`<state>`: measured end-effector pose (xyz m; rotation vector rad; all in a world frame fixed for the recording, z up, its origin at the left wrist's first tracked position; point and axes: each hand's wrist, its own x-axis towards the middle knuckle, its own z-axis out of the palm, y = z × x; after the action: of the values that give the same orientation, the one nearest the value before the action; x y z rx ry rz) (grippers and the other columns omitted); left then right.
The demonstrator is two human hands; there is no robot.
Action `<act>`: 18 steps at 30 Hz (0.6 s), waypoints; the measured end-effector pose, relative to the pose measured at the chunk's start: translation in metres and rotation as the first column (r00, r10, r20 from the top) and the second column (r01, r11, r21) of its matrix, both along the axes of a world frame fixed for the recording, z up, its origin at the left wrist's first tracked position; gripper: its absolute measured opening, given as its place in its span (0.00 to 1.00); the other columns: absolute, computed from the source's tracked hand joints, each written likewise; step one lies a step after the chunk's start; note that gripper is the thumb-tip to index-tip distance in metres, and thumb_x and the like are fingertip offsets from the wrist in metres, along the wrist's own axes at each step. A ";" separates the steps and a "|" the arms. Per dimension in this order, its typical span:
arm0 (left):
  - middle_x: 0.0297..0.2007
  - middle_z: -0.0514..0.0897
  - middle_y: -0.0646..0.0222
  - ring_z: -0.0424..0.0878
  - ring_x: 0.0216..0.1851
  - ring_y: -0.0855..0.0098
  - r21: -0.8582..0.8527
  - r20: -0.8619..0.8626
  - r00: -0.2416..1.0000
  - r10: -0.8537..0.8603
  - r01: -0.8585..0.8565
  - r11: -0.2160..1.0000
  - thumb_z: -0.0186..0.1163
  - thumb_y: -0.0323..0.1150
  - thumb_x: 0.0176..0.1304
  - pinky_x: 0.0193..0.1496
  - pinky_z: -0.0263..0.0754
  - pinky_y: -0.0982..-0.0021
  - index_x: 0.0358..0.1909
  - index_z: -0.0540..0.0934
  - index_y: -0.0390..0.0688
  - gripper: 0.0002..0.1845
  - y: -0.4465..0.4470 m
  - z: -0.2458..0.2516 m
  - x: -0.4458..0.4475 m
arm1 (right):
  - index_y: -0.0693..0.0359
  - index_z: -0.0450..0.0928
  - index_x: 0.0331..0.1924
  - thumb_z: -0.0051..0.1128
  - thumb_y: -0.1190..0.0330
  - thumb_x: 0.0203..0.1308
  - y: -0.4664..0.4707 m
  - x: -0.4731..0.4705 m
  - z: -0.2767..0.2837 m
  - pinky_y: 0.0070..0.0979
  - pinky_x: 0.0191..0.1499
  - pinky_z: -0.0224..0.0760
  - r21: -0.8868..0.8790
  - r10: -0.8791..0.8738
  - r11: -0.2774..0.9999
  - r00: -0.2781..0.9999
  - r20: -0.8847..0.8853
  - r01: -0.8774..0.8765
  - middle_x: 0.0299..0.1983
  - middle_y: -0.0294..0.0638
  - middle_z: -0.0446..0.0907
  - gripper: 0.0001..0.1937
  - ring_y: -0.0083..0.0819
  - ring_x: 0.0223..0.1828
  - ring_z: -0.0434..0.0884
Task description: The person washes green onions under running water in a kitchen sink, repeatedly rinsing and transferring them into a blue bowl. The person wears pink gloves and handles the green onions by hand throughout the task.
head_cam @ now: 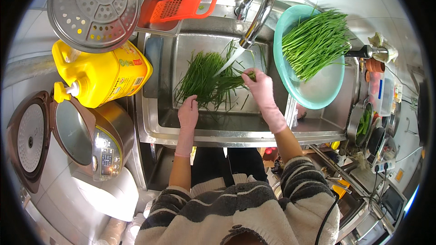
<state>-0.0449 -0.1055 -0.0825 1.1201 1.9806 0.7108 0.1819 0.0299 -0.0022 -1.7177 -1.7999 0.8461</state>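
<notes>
Water runs from the curved metal faucet (260,10) onto a heap of long thin green leaves, seemingly garlic chives (201,75), in the stainless steel sink (218,124). My left hand (188,112), in a pink glove, rests at the near edge of the heap; whether it grips any leaves cannot be told. At the right side of the heap, my gloved right hand (257,83) pinches a small bunch of green stalks (251,75). A green plastic basin (281,58) right of the faucet holds a thick pile of similar stalks (313,42).
Left of the sink stand a yellow detergent jug (105,71), a perforated steel steamer plate (95,10) and an open rice cooker (112,143). An orange grater (177,6) lies across a metal tray (146,17) behind the sink. Pans and containers line the right side.
</notes>
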 end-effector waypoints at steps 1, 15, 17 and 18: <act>0.39 0.82 0.60 0.80 0.39 0.59 0.024 -0.033 0.999 -0.014 0.015 1.000 0.51 0.34 0.62 0.44 0.73 0.64 0.46 0.78 0.46 0.12 0.001 0.001 0.000 | 0.57 0.77 0.30 0.62 0.67 0.51 -0.007 0.006 0.012 0.26 0.23 0.71 0.204 0.044 0.976 0.988 0.147 -0.074 0.19 0.40 0.77 0.05 0.33 0.18 0.78; 0.61 0.67 0.60 0.63 0.62 0.67 0.214 0.817 0.520 -0.247 0.124 0.969 0.51 0.49 0.66 0.67 0.51 0.71 0.63 0.64 0.37 0.31 0.093 0.029 0.044 | 0.61 0.80 0.38 0.60 0.67 0.55 0.024 -0.030 -0.013 0.19 0.27 0.71 -0.476 0.147 0.751 0.819 -0.555 -0.457 0.23 0.36 0.79 0.09 0.20 0.21 0.76; 0.55 0.71 0.62 0.70 0.56 0.68 0.164 0.850 0.489 -0.193 0.102 0.981 0.50 0.51 0.65 0.60 0.62 0.70 0.61 0.65 0.36 0.32 0.101 0.031 0.043 | 0.63 0.76 0.44 0.63 0.69 0.54 0.042 -0.037 -0.019 0.16 0.24 0.68 -0.607 0.009 0.644 0.798 -0.603 -0.466 0.25 0.33 0.77 0.14 0.18 0.22 0.75; 0.54 0.72 0.63 0.72 0.54 0.69 0.167 0.890 0.400 -0.216 0.154 0.974 0.50 0.51 0.65 0.58 0.65 0.70 0.60 0.66 0.36 0.31 0.105 0.033 0.038 | 0.63 0.76 0.45 0.64 0.69 0.54 0.046 -0.039 -0.021 0.17 0.23 0.67 -0.561 -0.044 0.659 0.719 -0.693 -0.501 0.25 0.33 0.77 0.15 0.18 0.20 0.74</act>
<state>-0.0073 -0.0001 -0.0495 0.6857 0.8569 0.9803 0.1431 0.0758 -0.0236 -1.2370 -1.2397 2.2205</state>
